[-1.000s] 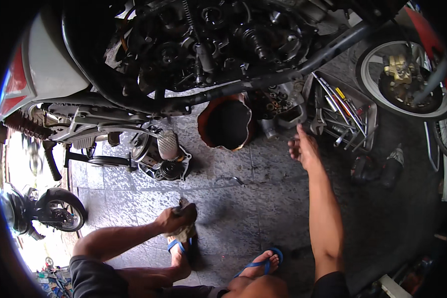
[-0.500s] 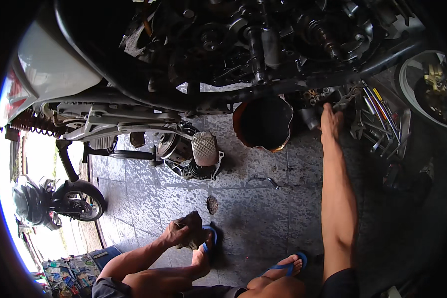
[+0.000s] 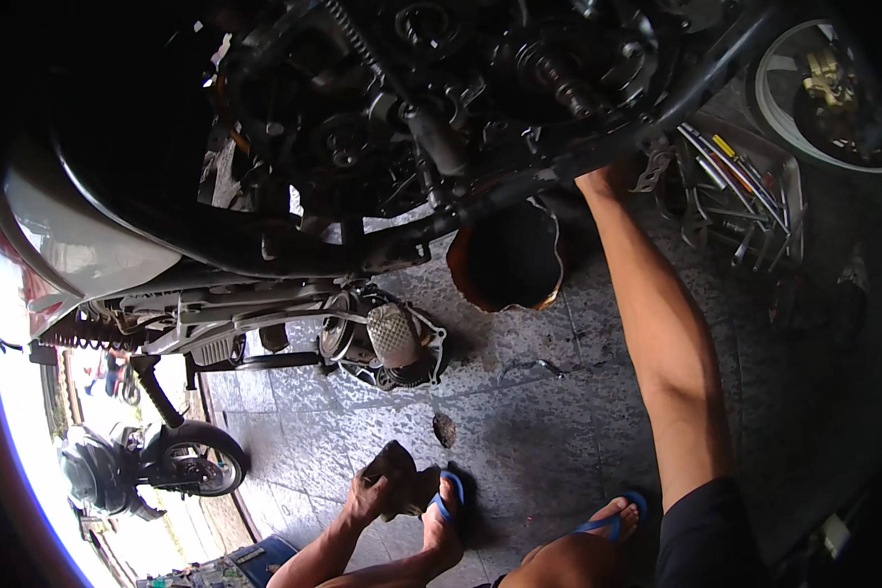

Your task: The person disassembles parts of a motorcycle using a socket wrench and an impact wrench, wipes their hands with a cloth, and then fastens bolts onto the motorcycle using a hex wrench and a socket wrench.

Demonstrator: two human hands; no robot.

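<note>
My left hand [image 3: 367, 496] is closed around a dirty brownish rag [image 3: 414, 492], just above my left foot. Stretched forward, my right arm ends at the dark frame tube of a motorcycle. Only the back of my right hand [image 3: 603, 182] shows there, beneath the tube; its fingers are hidden in shadow, so I cannot see what they touch. Over it is the motorcycle's opened engine [image 3: 441, 127], with bare shafts and gears. To the left of my right forearm stands a round, jagged-rimmed container [image 3: 458, 269] with a dark inside.
A tray of wrenches and screwdrivers [image 3: 745, 191] lies right of my arm, near a round basin [image 3: 766, 103] holding parts. An engine cover [image 3: 431, 343] and a small metal tool [image 3: 551, 368] rest on the tiled floor. Another motorcycle [image 3: 147, 470] stands far left.
My right hand has moved forward and left, from small parts beside the container to under the frame tube. The view has turned somewhat. My left hand still grips the rag.
</note>
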